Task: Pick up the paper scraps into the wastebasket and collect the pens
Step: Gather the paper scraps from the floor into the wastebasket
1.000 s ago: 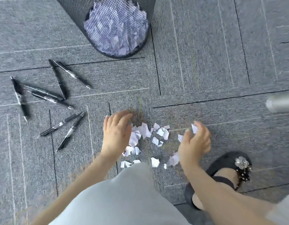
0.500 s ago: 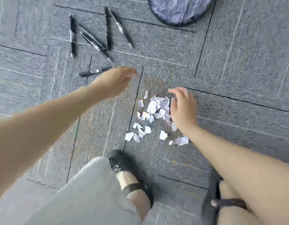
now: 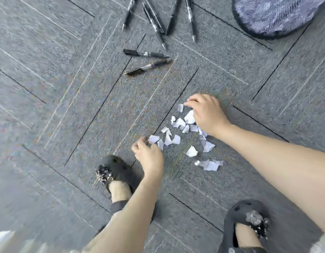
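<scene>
Both hands are down on the grey carpet tiles, working the patch of white paper scraps from opposite sides. The left hand is at the near-left edge of the patch, fingers curled in with the tips bunched against a scrap, so it looks like a pinch, though the blur makes it hard to be sure how much it actually has. The right hand sits over the far-right part of the patch, palm down, fingers bent and touching the top scraps. I can't tell whether it's holding any or just resting on them. The two hands are apart, with most of the scraps lying loose on the carpet between and just below them, and a few more trailing toward the bottom right.

The pens are all on the floor too, well beyond the scraps: a crossed bunch of black ones at the top edge, then two more lying closer, roughly side by side and nearly meeting at their right ends. The mesh wastebasket is in the top right corner, cut off by the frame, with pale paper showing through its mesh.

Black shoes with sparkly trim: one just beside the left wrist, the other at bottom right.
</scene>
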`<action>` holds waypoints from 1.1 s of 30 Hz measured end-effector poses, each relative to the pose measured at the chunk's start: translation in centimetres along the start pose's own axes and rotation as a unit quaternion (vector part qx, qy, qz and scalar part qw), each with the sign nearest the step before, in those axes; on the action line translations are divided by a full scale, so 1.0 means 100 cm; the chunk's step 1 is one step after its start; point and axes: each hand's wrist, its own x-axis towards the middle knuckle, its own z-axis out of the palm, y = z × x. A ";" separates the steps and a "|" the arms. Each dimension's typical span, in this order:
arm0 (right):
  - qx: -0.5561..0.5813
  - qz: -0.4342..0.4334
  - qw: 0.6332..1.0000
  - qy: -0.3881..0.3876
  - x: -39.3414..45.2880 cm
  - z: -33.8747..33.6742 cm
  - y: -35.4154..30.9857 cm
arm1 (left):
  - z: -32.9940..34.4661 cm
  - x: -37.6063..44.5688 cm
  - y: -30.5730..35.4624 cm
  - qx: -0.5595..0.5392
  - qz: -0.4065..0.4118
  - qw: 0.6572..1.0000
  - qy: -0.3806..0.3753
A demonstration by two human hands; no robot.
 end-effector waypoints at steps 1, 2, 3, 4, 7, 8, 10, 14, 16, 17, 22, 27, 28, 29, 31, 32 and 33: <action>0.001 0.006 1.000 0.005 -0.006 0.004 0.001 | 0.008 -0.009 0.000 -0.009 0.015 1.000 -0.003; 0.006 0.011 1.000 0.009 -0.012 0.008 0.002 | 0.016 -0.018 0.001 -0.012 0.044 0.999 -0.013; 0.015 0.015 1.000 0.012 -0.019 0.010 0.002 | 0.023 -0.026 0.005 -0.012 0.083 0.996 -0.037; 0.026 0.020 0.999 0.014 -0.025 0.011 0.002 | 0.029 -0.033 0.009 -0.017 0.122 0.990 -0.067; 0.056 0.073 0.992 0.081 -0.040 0.010 0.000 | 0.039 -0.041 0.026 -0.053 0.182 0.975 -0.111; 0.065 0.120 0.983 0.123 -0.045 0.009 0.000 | 0.039 -0.039 0.031 -0.068 0.191 0.975 -0.095; 0.082 0.225 0.954 0.181 -0.062 0.012 0.002 | 0.037 -0.028 0.036 -0.063 0.221 0.971 -0.061; 0.095 0.314 0.927 0.181 -0.115 0.039 0.007 | 0.035 0.010 0.044 0.093 0.356 0.927 -0.078; 0.095 0.340 0.920 0.171 -0.140 0.057 0.001 | 0.040 0.025 0.057 0.185 0.429 0.877 -0.112; 0.093 0.349 0.919 0.159 -0.149 0.066 -0.005 | 0.045 0.030 0.064 0.218 0.455 0.853 -0.132; 0.053 0.327 0.941 0.070 -0.158 0.095 -0.022 | 0.056 0.038 0.071 0.318 0.516 0.771 -0.198; 0.004 0.289 0.953 0.093 -0.137 0.091 -0.014 | 0.037 0.036 0.049 0.321 0.531 0.751 -0.225; 0.014 0.285 0.951 0.118 -0.130 0.087 -0.010 | 0.034 0.035 0.044 0.301 0.514 0.774 -0.214; 0.027 0.283 0.948 0.141 -0.120 0.082 -0.006 | 0.031 0.034 0.039 0.280 0.496 0.797 -0.199; 0.036 0.264 0.948 0.172 -0.096 0.072 0.004 | 0.028 0.031 0.029 0.254 0.473 0.824 -0.179; 0.026 0.238 0.955 0.175 -0.083 0.067 0.008 | 0.028 0.029 0.024 0.254 0.475 0.824 -0.176; 0.010 0.201 0.965 0.167 -0.071 0.063 0.011 | 0.030 0.028 0.020 0.258 0.486 0.816 -0.176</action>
